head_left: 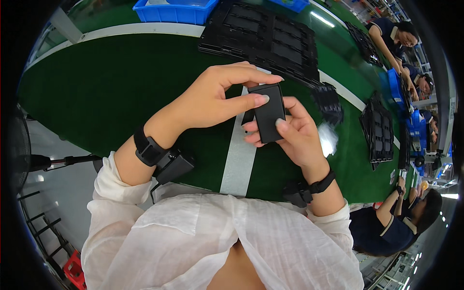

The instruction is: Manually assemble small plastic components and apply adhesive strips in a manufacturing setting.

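Observation:
Between my two hands is a flat black rectangular case [268,113], held up over the green tabletop and slightly tilted. My left hand [227,92] grips its upper end, with the thumb on the face and the index finger along the top edge. Around the lower right part closes my right hand [299,133], its thumb pressing on the face and its other fingertips showing past the left edge. What lies on the underside of the case is hidden. A dark wristband with a small black box sits on each wrist.
Beyond my hands lies a large black compartmented tray [261,38], with a smaller black moulded piece [328,104] by its right corner. A blue bin [175,12] stands behind at the left. More black trays [377,130] line the right, where several people work.

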`<state>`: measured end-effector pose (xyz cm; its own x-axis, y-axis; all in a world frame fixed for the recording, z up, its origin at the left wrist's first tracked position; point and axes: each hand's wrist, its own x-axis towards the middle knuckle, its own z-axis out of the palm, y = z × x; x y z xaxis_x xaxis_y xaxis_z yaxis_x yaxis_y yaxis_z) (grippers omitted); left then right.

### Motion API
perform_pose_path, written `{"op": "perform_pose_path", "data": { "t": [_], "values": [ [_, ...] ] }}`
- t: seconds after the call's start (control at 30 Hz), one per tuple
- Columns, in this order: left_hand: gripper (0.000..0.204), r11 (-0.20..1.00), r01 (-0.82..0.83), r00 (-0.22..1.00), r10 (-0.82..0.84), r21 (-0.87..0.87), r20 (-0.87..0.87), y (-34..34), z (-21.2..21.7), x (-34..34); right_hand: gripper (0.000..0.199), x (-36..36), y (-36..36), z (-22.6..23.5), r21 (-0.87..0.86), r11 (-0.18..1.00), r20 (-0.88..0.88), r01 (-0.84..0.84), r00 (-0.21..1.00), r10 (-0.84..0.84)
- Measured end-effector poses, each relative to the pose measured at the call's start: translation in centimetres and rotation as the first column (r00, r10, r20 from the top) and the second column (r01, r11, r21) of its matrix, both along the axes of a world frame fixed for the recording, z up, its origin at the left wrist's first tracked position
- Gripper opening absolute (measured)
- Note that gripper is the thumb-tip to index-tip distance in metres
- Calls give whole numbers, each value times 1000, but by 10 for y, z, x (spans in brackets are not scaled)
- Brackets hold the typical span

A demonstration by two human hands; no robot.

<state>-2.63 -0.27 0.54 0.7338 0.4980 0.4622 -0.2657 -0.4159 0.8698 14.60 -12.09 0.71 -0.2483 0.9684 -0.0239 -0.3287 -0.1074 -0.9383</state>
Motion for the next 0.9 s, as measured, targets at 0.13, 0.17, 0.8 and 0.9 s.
{"op": "perform_pose_path", "data": {
  "t": [0.13,0.17,0.8,0.9],
  "values": [
    [38,1000,-2,999,1,19,54,2,-1,-1,41,2,0,-3,-64,996,-190,-60,981,47],
    [35,999,-8,999,6,39,47,2,-1,-1,43,5,1,-6,-45,994,-218,-104,972,92],
    [24,999,34,999,-34,4,2,7,-4,-3,42,12,2,-20,-80,983,-341,-167,931,130],
    [22,979,-17,1000,20,203,-11,9,-2,-4,40,10,2,-19,-89,983,-355,-160,927,119]
  ]
}}
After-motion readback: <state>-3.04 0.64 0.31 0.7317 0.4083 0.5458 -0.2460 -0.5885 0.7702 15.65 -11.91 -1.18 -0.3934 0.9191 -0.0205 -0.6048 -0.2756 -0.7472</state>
